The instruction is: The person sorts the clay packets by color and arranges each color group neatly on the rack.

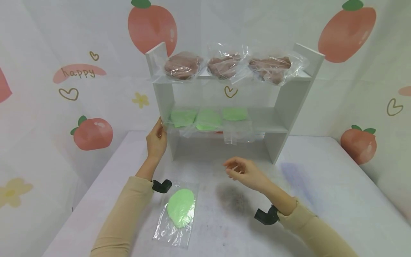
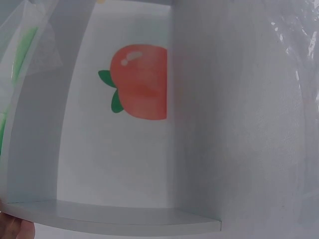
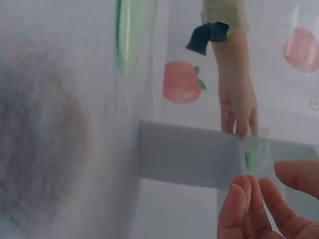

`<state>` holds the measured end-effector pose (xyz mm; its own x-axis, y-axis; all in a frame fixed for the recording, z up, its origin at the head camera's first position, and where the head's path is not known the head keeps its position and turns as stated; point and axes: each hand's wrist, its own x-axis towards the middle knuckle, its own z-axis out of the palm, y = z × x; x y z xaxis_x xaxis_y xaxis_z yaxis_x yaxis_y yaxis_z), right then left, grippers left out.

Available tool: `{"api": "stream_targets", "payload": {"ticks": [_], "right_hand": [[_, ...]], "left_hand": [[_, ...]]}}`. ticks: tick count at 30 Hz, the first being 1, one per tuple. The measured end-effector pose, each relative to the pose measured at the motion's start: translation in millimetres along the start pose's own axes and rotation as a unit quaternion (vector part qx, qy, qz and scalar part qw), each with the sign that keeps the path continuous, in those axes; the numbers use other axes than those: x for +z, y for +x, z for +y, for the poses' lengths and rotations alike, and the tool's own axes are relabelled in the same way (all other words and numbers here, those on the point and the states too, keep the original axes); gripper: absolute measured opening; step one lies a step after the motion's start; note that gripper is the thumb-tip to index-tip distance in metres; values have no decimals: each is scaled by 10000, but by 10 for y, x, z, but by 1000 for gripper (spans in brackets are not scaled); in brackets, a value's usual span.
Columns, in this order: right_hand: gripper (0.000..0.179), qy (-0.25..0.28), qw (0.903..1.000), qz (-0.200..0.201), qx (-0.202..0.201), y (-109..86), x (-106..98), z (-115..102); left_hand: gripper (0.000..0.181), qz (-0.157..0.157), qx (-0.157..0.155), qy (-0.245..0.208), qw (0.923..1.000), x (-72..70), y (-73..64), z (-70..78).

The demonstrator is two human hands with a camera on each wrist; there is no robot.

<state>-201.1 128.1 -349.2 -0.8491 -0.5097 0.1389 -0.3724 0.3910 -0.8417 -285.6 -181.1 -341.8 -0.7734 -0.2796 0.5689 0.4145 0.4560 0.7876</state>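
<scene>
My left hand (image 1: pixel 156 142) is at the left side panel (image 1: pixel 164 103) of a small white shelf unit, fingertips right at its front edge. In the right wrist view, that left hand's fingers (image 3: pixel 241 122) reach down to the panel edge, beside a clear bag. My right hand (image 1: pixel 248 174) hovers in front of the unit, fingers loosely bent, holding nothing. On the middle shelf lie three clear bags with flat green pieces, the rightmost green piece (image 1: pixel 235 114) in a bag drooping over the front edge. Another bagged green piece (image 1: pixel 181 208) lies on the table between my forearms.
Three clear bags of brown lumps (image 1: pixel 183 65) sit on the top shelf. Bare board shows at the middle shelf's right end (image 1: pixel 266 121). A white table (image 1: pixel 308 200) with dark and bluish stains spreads in front. Behind hangs a fruit-printed cloth (image 1: pixel 112 32).
</scene>
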Motion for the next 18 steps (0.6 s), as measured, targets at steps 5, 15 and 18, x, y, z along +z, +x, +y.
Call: {"api": "stream_targets", "payload": {"ticks": [5, 15, 18], "right_hand": [[28, 162, 9996, -219, 87, 28, 156, 26], [37, 275, 9965, -760, 226, 80, 468, 56], [37, 328, 9956, -819, 315, 99, 557, 81]], "left_hand": [[41, -6, -16, 7, 10000, 0, -1, -7], [41, 37, 58, 15, 10000, 9, 3, -27], [42, 11, 33, 19, 10000, 6, 2, -25]]}}
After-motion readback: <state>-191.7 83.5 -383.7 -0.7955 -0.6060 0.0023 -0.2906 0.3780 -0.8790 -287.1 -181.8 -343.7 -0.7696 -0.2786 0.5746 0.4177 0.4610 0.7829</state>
